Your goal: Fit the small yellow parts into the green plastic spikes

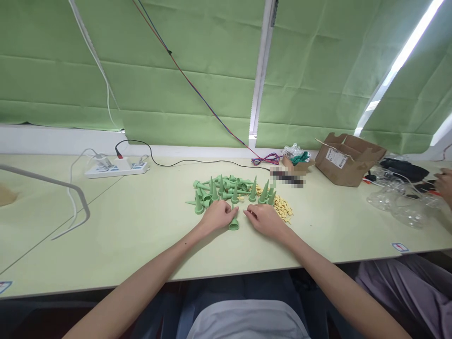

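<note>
My left hand (219,215) is closed around a green cone (233,225), whose hollow round base faces me, low over the table. To its right, my right hand (263,218) has thumb and fingertips pinched together; anything between them is too small to make out. Beyond both hands lies a heap of green cones (204,194), several of them upright, such as the cone (253,190) behind my right hand. Small yellow pieces (282,208) are piled behind and to the right of my right hand.
A white power strip (118,168) stands at the back left, near a bent grey rod (82,197). At the back right are an open cardboard box (339,162) and clear plastic items (409,209). Another person's hand (444,183) shows at the right edge.
</note>
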Demonstrator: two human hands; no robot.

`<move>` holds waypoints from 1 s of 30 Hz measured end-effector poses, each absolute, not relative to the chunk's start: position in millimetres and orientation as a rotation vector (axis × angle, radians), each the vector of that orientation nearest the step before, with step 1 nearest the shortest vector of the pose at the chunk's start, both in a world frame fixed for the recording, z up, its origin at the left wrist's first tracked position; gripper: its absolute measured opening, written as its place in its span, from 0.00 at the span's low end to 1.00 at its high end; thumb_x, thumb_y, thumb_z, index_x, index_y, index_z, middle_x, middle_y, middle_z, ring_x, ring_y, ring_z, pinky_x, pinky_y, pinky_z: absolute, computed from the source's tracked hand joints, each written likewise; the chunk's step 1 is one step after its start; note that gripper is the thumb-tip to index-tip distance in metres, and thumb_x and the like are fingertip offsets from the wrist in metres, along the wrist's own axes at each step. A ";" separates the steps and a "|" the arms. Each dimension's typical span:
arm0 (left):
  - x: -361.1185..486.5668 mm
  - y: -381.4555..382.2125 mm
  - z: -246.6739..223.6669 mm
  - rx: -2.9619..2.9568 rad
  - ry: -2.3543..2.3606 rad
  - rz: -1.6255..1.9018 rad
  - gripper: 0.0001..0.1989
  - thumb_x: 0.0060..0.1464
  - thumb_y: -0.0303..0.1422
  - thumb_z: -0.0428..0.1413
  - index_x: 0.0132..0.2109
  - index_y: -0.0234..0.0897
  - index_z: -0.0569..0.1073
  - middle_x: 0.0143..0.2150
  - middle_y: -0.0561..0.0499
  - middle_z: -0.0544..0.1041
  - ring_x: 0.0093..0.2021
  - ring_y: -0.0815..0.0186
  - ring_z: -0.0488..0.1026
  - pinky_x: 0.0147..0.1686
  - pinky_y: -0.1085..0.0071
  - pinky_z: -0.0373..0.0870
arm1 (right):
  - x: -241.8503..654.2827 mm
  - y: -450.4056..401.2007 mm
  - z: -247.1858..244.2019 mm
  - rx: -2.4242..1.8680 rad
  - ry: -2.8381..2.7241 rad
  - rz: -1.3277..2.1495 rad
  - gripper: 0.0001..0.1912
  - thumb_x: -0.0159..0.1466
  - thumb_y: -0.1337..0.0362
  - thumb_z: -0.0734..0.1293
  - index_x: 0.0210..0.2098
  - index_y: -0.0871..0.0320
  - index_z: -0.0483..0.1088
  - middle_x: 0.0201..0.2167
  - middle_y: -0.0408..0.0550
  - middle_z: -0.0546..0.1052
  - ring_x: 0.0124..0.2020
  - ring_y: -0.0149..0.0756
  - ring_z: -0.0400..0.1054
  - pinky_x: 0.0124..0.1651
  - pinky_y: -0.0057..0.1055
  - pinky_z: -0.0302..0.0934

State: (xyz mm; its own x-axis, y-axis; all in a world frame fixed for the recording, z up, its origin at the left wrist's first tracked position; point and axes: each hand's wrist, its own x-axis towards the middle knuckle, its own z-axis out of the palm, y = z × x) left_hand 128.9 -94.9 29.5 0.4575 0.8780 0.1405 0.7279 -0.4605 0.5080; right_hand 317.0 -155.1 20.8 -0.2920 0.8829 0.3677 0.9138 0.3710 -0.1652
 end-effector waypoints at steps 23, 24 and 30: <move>129.1 -94.6 31.5 2.309 1.264 0.797 0.29 0.61 0.48 0.43 0.17 0.38 0.67 0.17 0.56 0.52 0.20 0.70 0.48 0.25 0.72 0.47 | 357.6 -180.0 13.0 -2.085 -1.972 -0.102 0.10 0.68 0.67 0.59 0.43 0.58 0.72 0.41 0.54 0.72 0.36 0.39 0.70 0.31 0.30 0.54; 129.2 -94.6 31.4 2.313 1.262 0.793 0.29 0.61 0.48 0.43 0.17 0.38 0.67 0.17 0.56 0.52 0.20 0.70 0.48 0.25 0.71 0.47 | 357.9 -180.0 12.7 -2.084 -1.972 -0.101 0.11 0.68 0.68 0.59 0.44 0.58 0.71 0.41 0.54 0.72 0.36 0.39 0.70 0.31 0.30 0.54; 129.2 -94.6 31.3 2.333 1.228 0.787 0.28 0.61 0.46 0.43 0.17 0.38 0.62 0.16 0.56 0.55 0.20 0.70 0.50 0.25 0.71 0.48 | 359.7 -181.0 11.7 -2.072 -1.986 -0.092 0.11 0.68 0.68 0.58 0.44 0.58 0.71 0.41 0.54 0.72 0.37 0.39 0.70 0.32 0.30 0.55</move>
State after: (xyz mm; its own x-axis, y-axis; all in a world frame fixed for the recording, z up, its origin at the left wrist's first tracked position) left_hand 129.2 -94.6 31.3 0.4590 0.8374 0.2969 0.6197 -0.5412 0.5684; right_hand 359.7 -181.0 11.7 0.0583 0.9714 0.2301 0.9886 -0.0241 -0.1488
